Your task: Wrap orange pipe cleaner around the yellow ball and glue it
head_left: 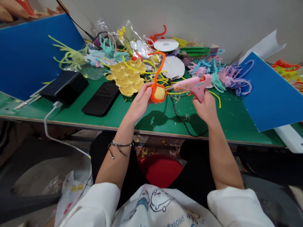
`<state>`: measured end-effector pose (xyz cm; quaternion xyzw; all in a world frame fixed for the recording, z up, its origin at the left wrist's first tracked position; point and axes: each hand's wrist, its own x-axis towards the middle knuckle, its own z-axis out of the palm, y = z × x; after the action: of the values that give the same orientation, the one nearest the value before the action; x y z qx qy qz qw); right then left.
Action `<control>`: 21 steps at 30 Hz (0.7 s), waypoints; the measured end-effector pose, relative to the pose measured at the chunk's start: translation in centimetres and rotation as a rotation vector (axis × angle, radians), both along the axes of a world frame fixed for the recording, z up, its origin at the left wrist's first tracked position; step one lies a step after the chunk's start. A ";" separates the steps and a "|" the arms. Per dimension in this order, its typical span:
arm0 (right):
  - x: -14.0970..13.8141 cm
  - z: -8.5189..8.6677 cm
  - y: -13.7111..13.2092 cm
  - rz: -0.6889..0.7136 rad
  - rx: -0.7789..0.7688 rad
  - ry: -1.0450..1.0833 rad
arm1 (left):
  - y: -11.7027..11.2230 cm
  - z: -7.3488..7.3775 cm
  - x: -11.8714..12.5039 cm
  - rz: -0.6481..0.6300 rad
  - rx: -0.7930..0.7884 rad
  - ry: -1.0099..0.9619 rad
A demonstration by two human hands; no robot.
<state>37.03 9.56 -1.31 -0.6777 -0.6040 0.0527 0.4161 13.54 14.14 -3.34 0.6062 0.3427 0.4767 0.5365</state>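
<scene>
Left hand (pixel 141 100): it is gripping a yellow ball (pixel 160 93), fingers curled round its left side, holding it up over the green table (pixel 151 121).
Yellow ball: it is sitting in the left hand's grasp, ringed by an orange pipe cleaner (pixel 158 74) whose loose end is arching up and away from the hand.
Right hand (pixel 206 107): it is clasping the handle of a pink glue gun (pixel 193 85), fingers wrapped shut about the grip.
Pink glue gun: it is pointing leftward from the right hand, its nozzle just beside or touching the ball; which of the two cannot be told.
Black cord (pixel 182 121): it is trailing over the table between and below the two hands.
Left of the ball: a black phone (pixel 101 98) and a black box (pixel 64 86) are lying near the table edge.
Just beyond the ball: a yellow egg tray (pixel 126 77) is lying flat.
Beyond the gun: white discs (pixel 174 66), and pipe cleaners (pixel 221 74) in pink, teal and lilac are piling up.
Farthest: blue boards (pixel 30 52) are standing at both sides.
</scene>
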 end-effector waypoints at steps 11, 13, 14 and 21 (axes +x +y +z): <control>-0.5 0.2 -0.6 -0.008 0.027 0.007 | 0.1 -0.1 0.0 -0.001 -0.001 0.000; -0.5 0.2 -0.6 -0.029 0.006 -0.011 | 0.1 -0.2 0.0 -0.001 -0.005 -0.004; -0.5 0.2 -0.6 -0.040 -0.003 -0.022 | 0.1 -0.2 0.0 -0.001 -0.005 -0.011; -0.5 0.3 -0.5 -0.037 -0.021 -0.038 | 0.2 -0.3 0.0 0.017 -0.016 -0.063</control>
<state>36.53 9.03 -1.05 -0.6941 -0.5985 0.0387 0.3983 13.58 14.36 -3.67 0.5837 0.3348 0.4972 0.5478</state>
